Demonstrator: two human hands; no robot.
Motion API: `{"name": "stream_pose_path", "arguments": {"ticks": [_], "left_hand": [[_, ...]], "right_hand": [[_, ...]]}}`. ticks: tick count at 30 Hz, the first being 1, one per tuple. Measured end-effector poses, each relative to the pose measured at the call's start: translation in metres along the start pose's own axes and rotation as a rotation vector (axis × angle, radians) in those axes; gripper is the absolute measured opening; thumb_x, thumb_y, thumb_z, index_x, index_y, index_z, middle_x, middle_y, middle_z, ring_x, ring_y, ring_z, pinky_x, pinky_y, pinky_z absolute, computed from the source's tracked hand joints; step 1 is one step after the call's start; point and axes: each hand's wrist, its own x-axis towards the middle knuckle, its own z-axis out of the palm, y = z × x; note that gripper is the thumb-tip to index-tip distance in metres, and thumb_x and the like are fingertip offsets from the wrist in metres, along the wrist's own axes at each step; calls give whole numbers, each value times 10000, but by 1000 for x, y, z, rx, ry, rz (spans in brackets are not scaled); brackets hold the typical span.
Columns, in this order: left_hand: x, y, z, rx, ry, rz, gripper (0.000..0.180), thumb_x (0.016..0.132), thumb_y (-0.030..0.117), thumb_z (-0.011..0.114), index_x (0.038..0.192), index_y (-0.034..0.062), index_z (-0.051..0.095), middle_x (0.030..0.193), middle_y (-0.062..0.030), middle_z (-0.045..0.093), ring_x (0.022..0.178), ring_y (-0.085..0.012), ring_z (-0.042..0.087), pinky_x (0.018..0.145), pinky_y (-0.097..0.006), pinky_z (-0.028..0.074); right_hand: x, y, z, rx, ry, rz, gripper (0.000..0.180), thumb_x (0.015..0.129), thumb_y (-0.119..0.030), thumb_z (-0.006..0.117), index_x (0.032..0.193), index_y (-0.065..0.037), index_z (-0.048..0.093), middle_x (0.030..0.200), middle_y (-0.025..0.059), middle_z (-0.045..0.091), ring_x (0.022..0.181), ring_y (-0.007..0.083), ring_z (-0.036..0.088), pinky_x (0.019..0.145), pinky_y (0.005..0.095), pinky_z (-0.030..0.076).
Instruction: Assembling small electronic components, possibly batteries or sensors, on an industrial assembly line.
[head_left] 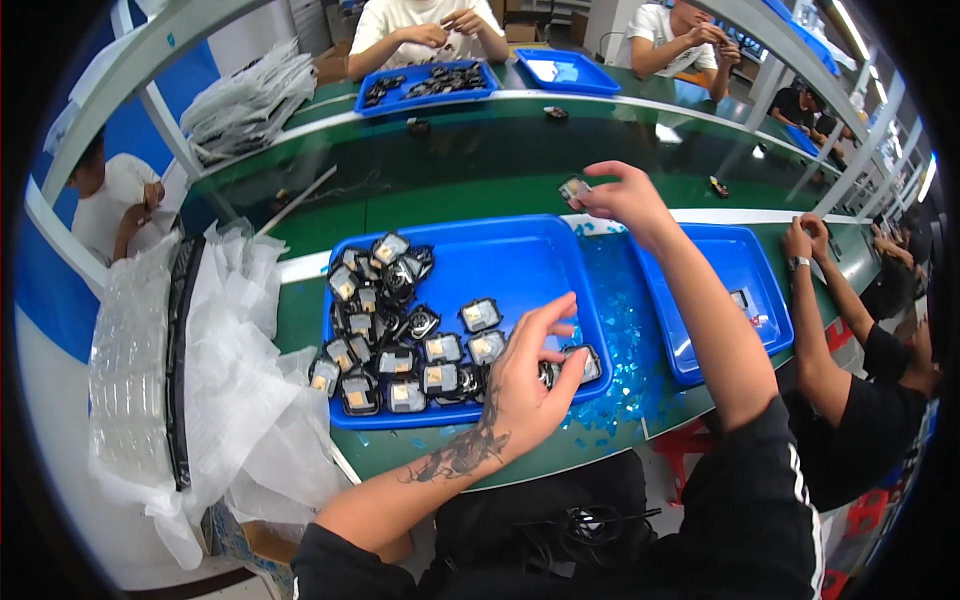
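Observation:
A wide blue tray [440,232] in front of me holds several small square watch-like cases [440,378] with black rims, grey insides and pale patches. They lie mostly along its left side and near edge. Over the tray's near right part is my left hand [525,375], its thumb and fingers apart. Close by its thumb lies one case [590,366]; whether they touch I cannot tell. Farther off, my right hand [622,200] reaches over the green conveyor belt's near edge. A small square part [573,190] is at its fingertips, thumb below and forefinger stretched above.
Blue film scraps [612,350] litter the bench between the tray and a second blue tray [665,330]. Plastic-wrapped packaging [135,370] stands at left. Small parts [555,112] ride the green belt [460,165]. Co-workers sit opposite and at right, a co-worker's hands [808,240] close by.

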Motion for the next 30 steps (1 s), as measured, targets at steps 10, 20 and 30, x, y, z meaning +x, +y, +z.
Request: {"name": "stream_pose_path", "arguments": {"ticks": [10, 20, 30], "left_hand": [[-27, 129, -72, -132, 53, 940, 264, 978, 166, 469, 1234, 104, 474, 926, -129, 574, 630, -324, 592, 507, -389, 496], [-23, 182, -88, 47, -121, 803, 372, 1004, 285, 400, 1345, 137, 396, 1062, -138, 542, 681, -385, 617, 504, -429, 494], [33, 21, -63, 6, 271, -149, 474, 1004, 259, 513, 1398, 22, 394, 1238, -93, 546, 1035, -151, 528, 852, -301, 480]], "right_hand": [[105, 60, -21, -479, 41, 302, 452, 693, -70, 820, 1083, -49, 593, 911, 65, 659, 849, 178, 660, 716, 346, 558], [-23, -6, 84, -647, -555, -497, 374, 814, -362, 703, 1031, -58, 709, 988, 163, 698, 947, 323, 664, 877, 407, 509], [-94, -13, 84, -143, -231, -300, 193, 801, -158, 705, 897, -13, 621, 767, 139, 677, 727, 263, 691, 648, 379, 537]]}}
